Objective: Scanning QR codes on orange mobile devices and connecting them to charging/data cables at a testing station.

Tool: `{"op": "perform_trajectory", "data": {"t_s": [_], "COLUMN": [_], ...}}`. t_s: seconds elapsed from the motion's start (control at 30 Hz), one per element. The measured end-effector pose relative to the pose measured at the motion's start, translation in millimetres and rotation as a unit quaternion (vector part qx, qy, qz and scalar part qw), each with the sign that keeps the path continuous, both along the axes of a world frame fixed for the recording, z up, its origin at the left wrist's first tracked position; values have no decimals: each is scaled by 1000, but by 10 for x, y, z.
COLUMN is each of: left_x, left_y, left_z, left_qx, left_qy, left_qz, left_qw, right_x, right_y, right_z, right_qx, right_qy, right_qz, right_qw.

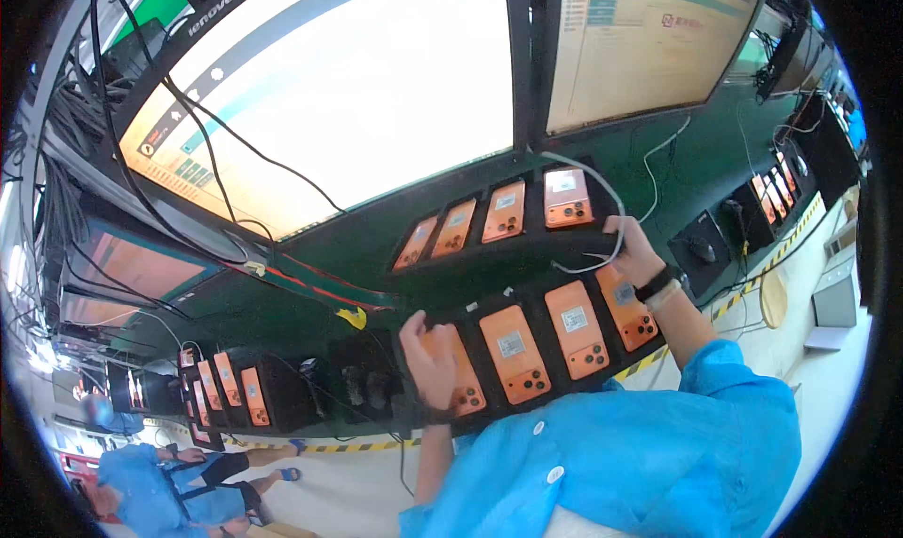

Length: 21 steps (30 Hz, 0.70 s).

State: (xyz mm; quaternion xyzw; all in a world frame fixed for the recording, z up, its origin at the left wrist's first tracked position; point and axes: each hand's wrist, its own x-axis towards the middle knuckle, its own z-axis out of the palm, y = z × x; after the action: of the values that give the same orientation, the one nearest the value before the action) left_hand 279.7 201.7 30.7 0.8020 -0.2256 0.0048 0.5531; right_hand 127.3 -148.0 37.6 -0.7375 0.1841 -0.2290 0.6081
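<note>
While right hand [640,256] pinches white cable [616,200], left hand [431,361] overlaps orange phone [466,371], grip unclear.

A long, dark green-topped table [273,320] stretches across the room, with a yellow-and-black striped band [367,446] along its near side. Beyond that lies a pale, smooth floor [329,500]. At right, a round, light-brown seat [774,299] stands near a grey, box-shaped cabinet [833,303]. Blurred, bright white lights [42,357] glare at far left.
</note>
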Motion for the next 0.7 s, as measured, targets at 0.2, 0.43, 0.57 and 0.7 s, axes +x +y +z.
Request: {"op": "perform_trajectory", "data": {"t_s": [0.2,0.43,0.57,0.7], "left_x": [310,305,121,-159], "left_y": [362,862,1146,1317], "left_z": [2,82,44,27], "left_qx": [-68,-394,-90,-41], "left_qy": [91,376,311,343], "left_qz": [149,2,-83,-55], "left_qw": [982,839,943,937], "right_x": [-994,-1604,-1703,-1699], "right_y": [305,423,523,590], "right_z": [22,250,288,134], "right_qx": [-315,298,401,258], "right_qy": [-78,-92,-52,85], "right_qz": [-106,-182,-123,-146], "right_qw": [940,932,906,951]}}
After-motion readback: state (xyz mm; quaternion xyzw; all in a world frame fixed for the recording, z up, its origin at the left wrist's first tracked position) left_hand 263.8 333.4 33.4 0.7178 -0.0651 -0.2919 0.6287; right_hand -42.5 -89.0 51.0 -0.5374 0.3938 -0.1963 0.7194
